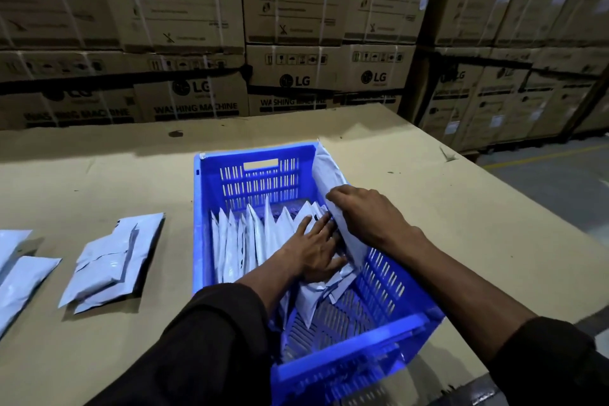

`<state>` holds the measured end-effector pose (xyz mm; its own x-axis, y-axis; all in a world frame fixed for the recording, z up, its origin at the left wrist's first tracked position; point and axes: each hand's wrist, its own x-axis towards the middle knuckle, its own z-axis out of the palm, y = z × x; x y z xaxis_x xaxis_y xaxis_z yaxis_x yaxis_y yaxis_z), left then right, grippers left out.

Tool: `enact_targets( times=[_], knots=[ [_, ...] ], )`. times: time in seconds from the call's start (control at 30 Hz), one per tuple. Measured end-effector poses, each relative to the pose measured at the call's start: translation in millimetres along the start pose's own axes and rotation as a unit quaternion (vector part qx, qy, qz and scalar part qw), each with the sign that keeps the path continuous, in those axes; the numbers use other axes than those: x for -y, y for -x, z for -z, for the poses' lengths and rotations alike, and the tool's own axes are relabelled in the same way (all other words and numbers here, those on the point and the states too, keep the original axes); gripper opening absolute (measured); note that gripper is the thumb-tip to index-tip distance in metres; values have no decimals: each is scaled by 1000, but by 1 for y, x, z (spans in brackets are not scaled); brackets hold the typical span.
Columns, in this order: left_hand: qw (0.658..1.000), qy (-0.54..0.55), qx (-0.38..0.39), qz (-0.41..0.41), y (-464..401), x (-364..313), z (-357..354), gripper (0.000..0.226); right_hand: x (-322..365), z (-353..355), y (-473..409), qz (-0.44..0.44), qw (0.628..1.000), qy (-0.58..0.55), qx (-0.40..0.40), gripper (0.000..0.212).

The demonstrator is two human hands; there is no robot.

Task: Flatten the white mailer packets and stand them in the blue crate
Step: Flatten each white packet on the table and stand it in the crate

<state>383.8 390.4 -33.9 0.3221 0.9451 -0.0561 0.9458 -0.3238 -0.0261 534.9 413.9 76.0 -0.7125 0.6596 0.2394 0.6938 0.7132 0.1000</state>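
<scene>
Packet point(333, 181) apparently under right hand point(365, 211)

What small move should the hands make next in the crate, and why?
Probably the right hand lowers its packet beside the row. The left hand presses the row aside, and the packet leans on the crate wall, above the rim.

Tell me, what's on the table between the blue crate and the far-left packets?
In the head view, a small pile of white packets lies flat on the table, left of the crate and right of the far-left packets.
</scene>
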Motion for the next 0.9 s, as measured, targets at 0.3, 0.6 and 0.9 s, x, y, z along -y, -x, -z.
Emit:
enact_targets(
  times=[0.3,0.6,0.9],
  knots=[
    [998,-42,-30,-36,-18,15,0,93,-8,-8,-4,2,999,19,35,37],
    [999,-37,25,-27,-8,13,7,77,1,-19,-11,-7,997,39,60,42],
    [995,-38,79,38,11,19,17,54,23,-78,-18,-96,975,-5,198,77]
  ],
)
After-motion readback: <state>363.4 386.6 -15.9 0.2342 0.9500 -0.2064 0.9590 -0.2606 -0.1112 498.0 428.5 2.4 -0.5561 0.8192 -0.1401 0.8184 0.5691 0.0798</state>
